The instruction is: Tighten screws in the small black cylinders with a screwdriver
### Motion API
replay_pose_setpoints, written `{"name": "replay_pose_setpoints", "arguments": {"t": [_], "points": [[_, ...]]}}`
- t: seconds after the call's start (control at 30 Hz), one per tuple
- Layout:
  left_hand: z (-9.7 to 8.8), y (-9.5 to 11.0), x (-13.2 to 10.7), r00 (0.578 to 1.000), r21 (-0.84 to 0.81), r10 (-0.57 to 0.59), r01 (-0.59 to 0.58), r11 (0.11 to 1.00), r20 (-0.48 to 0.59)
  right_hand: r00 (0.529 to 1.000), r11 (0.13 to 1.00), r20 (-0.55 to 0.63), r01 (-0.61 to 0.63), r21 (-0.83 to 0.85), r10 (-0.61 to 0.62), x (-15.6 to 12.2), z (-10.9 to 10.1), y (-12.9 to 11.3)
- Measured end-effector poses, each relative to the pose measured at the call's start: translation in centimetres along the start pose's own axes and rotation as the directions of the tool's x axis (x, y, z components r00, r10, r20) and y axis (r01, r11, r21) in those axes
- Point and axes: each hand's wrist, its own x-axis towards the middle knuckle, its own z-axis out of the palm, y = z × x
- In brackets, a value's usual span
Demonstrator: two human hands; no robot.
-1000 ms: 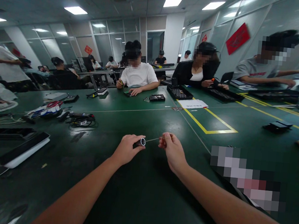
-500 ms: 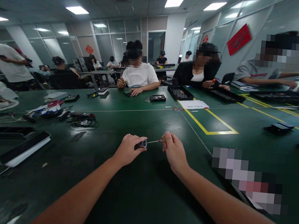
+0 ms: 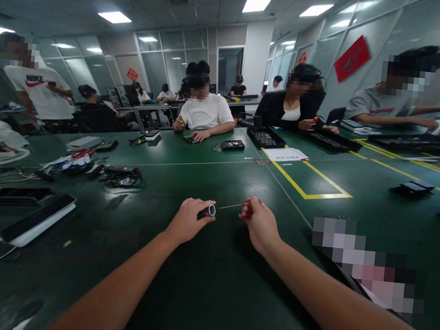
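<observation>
Between the thumb and fingers of my left hand point(image 3: 187, 219) is a short dark cylinder point(image 3: 211, 210) with a bright metal ring at its open end, turned to the right. What the cylinder belongs to cannot be made out. My right hand point(image 3: 260, 223) is closed around the handle of a thin screwdriver point(image 3: 231, 206). The handle is mostly hidden by my fingers, with a little red showing. The screwdriver's slim shaft points left, its tip a small gap away from the ring. Both hands are held above the green table point(image 3: 200, 293).
Left on the table lie a black-and-white power bank-like box point(image 3: 39, 220) with a white cord, and a bundle of black cables point(image 3: 123, 177). A blurred-out item point(image 3: 366, 267) is at the right. Yellow tape point(image 3: 326, 198) marks the tabletop. Co-workers sit across, beside black trays point(image 3: 265, 137).
My right hand has drawn slightly right, and the screwdriver tip has come away from the cylinder's end. My left hand has barely moved. A standing person at far left has shifted right.
</observation>
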Motion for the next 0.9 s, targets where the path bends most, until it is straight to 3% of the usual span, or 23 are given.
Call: {"name": "replay_pose_setpoints", "arguments": {"t": [0.2,0.5,0.9], "points": [[0.2,0.1,0.0,1.0,-0.003,0.02,-0.02,1.0,0.008,0.98,0.974,0.127,0.174,-0.143,-0.156,-0.9,0.1,0.1],[0.1,0.3,0.0,1.0,0.004,-0.022,0.022,1.0,0.009,0.955,0.945,0.233,0.236,-0.227,-0.183,-0.8,-0.3,0.1],[0.0,0.4,0.0,1.0,0.006,-0.006,0.006,1.0,-0.027,0.882,0.827,0.333,0.444,-0.345,-0.335,-1.8,-0.1,-0.5]]}}
